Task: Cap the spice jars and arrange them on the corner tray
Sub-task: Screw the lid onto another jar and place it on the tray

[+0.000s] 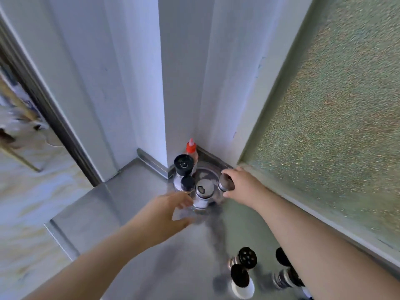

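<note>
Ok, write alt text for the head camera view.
Right hand grips a silver-capped jar on the round corner tray, while the left hand reaches toward another silver-capped jar. Three black-capped jars wait on the steel counter nearby.

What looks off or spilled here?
A dark smear streaks the steel counter from the corner tray toward the three jars not yet on it. Nothing tipped; blur hides finer detail.

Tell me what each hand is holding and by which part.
The right hand grips a silver-capped jar around its cap. The left hand is open beside another jar, holding nothing.
</note>
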